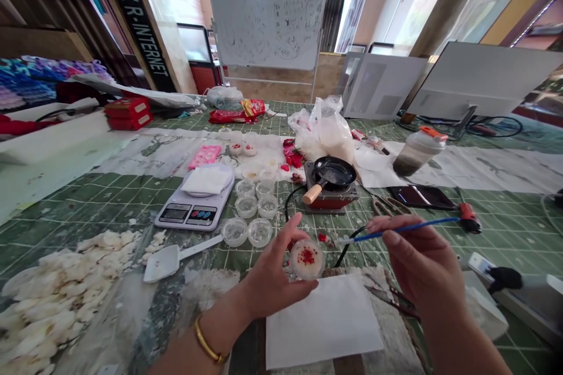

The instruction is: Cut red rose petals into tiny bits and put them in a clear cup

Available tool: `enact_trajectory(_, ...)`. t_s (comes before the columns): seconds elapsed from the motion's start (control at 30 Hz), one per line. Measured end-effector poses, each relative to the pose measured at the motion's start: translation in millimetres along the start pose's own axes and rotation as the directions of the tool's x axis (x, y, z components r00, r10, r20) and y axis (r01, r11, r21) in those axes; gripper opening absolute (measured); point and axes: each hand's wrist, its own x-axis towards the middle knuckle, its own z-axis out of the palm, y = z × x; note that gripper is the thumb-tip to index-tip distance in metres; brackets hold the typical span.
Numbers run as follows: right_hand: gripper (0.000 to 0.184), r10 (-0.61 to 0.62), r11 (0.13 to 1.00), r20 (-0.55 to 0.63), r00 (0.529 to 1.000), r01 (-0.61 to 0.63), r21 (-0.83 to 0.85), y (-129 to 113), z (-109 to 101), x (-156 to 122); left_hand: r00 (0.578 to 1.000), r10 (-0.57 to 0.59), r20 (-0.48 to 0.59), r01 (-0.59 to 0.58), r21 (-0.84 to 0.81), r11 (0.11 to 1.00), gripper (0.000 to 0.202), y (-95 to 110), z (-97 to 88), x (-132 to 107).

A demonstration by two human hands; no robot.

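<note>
Between the thumb and fingers of my left hand (281,269) is a small clear cup (307,259), tilted towards me. It holds something whitish, like wax, with red bits gathered in the middle. My right hand (416,258) pinches a thin blue stick (404,228), whose pale tip points left towards the cup but stays apart from it. Below both hands lies a white paper sheet (323,328). Several other clear cups (259,232) stand left of my left hand. A white scoop (162,262) lies beside them, close to a heap of white flakes (74,281).
Behind the cups stands a kitchen scale (196,199) with white paper on it. A small black pan (334,173) with a wooden handle sits on a hot plate (329,202). Scissors (389,205), a phone (422,197) and a shaker bottle (417,152) are at right.
</note>
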Motion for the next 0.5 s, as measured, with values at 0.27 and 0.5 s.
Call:
enact_trajectory(0.27, 0.013, -0.131, 0.989, 0.193, 0.972, 0.141, -0.040, 13, -6, -11, 0.998, 0.023, 0.065, -0.008, -0.221, 0.975, 0.103, 1, 0.8, -1)
enact_trajectory(0.5, 0.020, -0.177, 0.978, 0.222, 0.959, 0.198, -0.072, 11, -3, -19, 0.993, 0.061, 0.104, -0.040, -0.192, 0.981, 0.101, 3, 1.5, -6)
